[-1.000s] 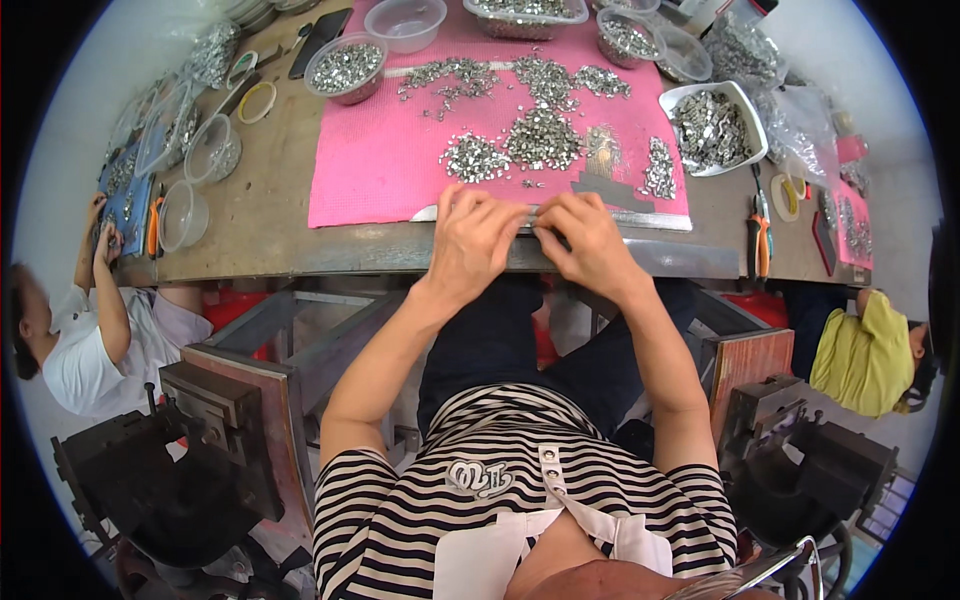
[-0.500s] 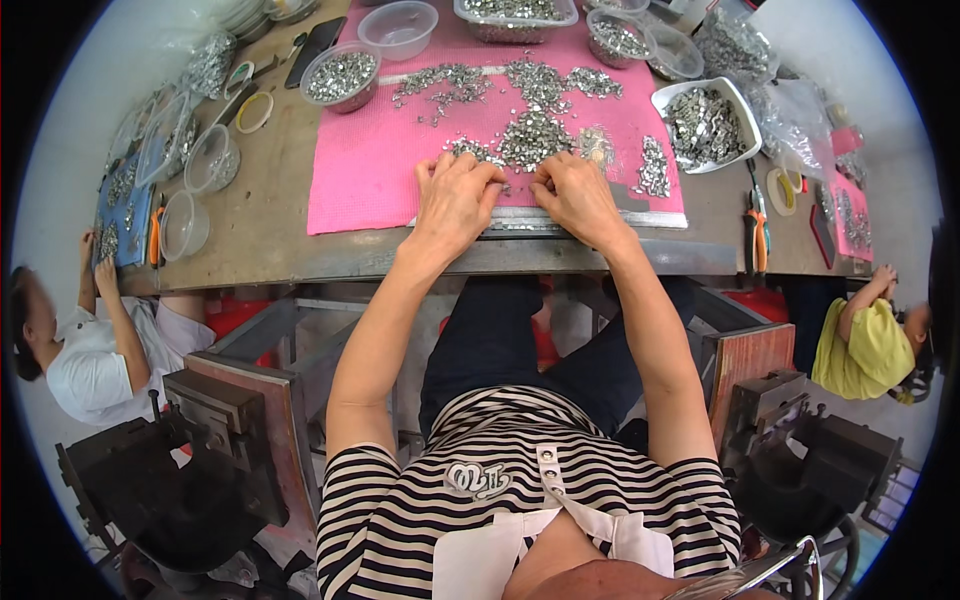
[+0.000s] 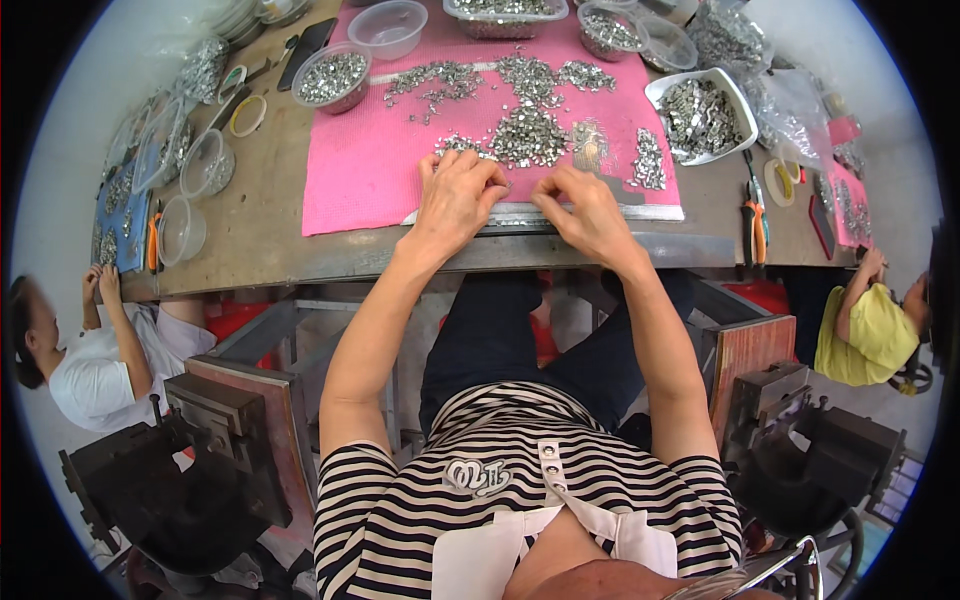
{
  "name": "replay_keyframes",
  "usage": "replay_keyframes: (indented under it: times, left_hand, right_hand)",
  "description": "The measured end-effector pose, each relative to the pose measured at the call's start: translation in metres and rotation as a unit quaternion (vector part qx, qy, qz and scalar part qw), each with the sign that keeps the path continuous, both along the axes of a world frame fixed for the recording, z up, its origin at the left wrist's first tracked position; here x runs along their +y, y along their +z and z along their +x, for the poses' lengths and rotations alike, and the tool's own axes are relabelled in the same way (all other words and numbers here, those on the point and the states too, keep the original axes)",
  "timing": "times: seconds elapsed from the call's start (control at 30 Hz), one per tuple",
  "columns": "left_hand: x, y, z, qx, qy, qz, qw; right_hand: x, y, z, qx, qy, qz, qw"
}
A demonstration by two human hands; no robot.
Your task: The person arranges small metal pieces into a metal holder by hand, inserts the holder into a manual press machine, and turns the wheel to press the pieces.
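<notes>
My left hand (image 3: 458, 205) rests at the near edge of the pink mat (image 3: 345, 185), thumb and fingertips pinched over a piece too small to make out. Just to its right, my right hand (image 3: 588, 215) is bent with its thumb and forefinger pressed together; whatever they hold is hidden. A metal strip (image 3: 515, 213) runs along the mat's near edge, beneath both hands. Beyond my fingertips lies a heap of small, shiny metal pieces (image 3: 530, 138). More such pieces are spread across the far part of the mat, and a narrow pile (image 3: 648, 160) sits right of my right hand.
Clear round bowl (image 3: 333, 80) of metal pieces stands far left, by an empty clear bowl (image 3: 388, 32). At the right is a white dish (image 3: 742, 105) of pieces. Orange-handled pliers (image 3: 755, 230) lie near the table edge. Co-workers sit at left (image 3: 100, 360) and right (image 3: 865, 330).
My right hand has drawn slightly to the right, widening the gap between my hands. My left hand stays almost in place, and the whole view has shifted a little.
</notes>
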State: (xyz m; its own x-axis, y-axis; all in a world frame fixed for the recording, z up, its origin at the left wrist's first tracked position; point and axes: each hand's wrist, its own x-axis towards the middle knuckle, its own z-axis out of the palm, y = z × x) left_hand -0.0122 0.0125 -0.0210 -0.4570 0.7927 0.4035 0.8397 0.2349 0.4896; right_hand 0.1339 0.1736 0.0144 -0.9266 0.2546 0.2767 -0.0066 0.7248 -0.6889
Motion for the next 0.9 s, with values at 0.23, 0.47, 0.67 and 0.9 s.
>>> replay_keyframes:
  times: [0.23, 0.47, 0.67, 0.9]
  left_hand:
    - [0.003, 0.001, 0.002, -0.096, -0.016, 0.032, 0.995]
    - [0.001, 0.001, 0.002, -0.121, -0.026, 0.068, 0.990]
    - [-0.002, -0.001, 0.000, -0.094, -0.019, 0.069, 0.993]
    - [-0.009, 0.002, 0.002, -0.071, 0.003, 0.052, 0.996]
  right_hand:
    - [-0.016, -0.016, 0.020, 0.043, 0.001, 0.023, 0.999]
    - [-0.021, -0.021, 0.019, 0.073, -0.010, 0.030, 0.997]
    - [-0.011, -0.009, 0.011, 0.006, 0.014, 0.046, 0.999]
    - [-0.017, -0.031, -0.037, 0.038, -0.080, 0.234, 0.968]
